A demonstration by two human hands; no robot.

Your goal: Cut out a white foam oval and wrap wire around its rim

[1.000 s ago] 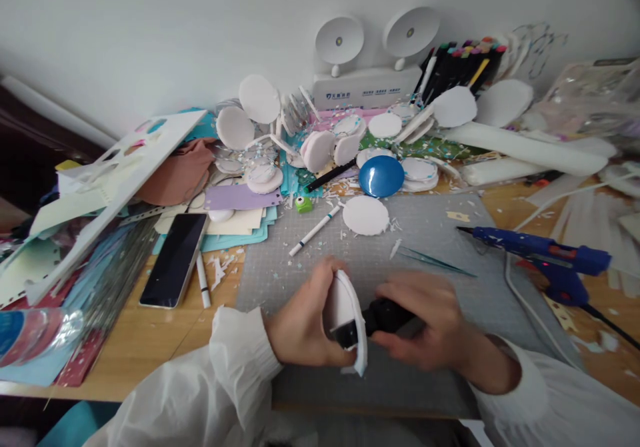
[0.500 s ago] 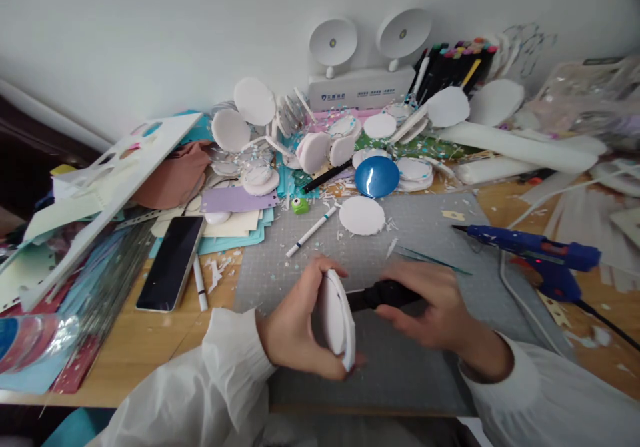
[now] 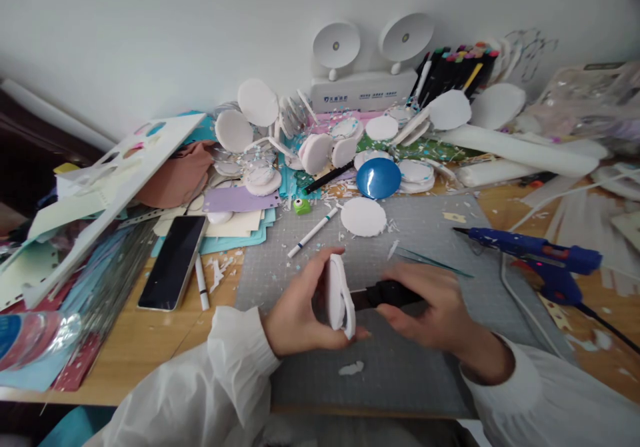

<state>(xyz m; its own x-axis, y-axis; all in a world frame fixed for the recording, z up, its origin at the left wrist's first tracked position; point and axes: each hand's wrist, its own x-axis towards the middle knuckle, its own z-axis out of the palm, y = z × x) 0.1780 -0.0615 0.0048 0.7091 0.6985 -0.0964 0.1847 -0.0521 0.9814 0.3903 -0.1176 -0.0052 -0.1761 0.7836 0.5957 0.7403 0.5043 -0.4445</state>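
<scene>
Your left hand (image 3: 296,314) is partly closed in a wide curve around a white disc (image 3: 334,294), gripping it at its far and near edges. The disc stands on edge above the grey mat (image 3: 430,217), in front of you, and a gap shows between layers along its right rim, toward the near end. Your right hand (image 3: 434,304) is wrapped around the black handle of a knife (image 3: 395,294), with its fingers folded over the top; there is some blur there. The blade points left at the rim of the disc, but you cannot tell from here whether it touches.

A white scrap (image 3: 351,368) lies on the mat, below the disc and nearer to you. Beyond your hands, a white pen (image 3: 313,232) lies slantwise on the mat, with a flat white round (image 3: 363,216) just to its right and a shiny blue dome (image 3: 379,178) behind that. Tweezers (image 3: 435,262) lie past your right hand, and a blue glue gun (image 3: 537,247) rests farther right, its tip toward the mat. On the left of the wooden desk (image 3: 150,357), a phone (image 3: 173,260) lies face up, beside another pen (image 3: 201,283).
</scene>
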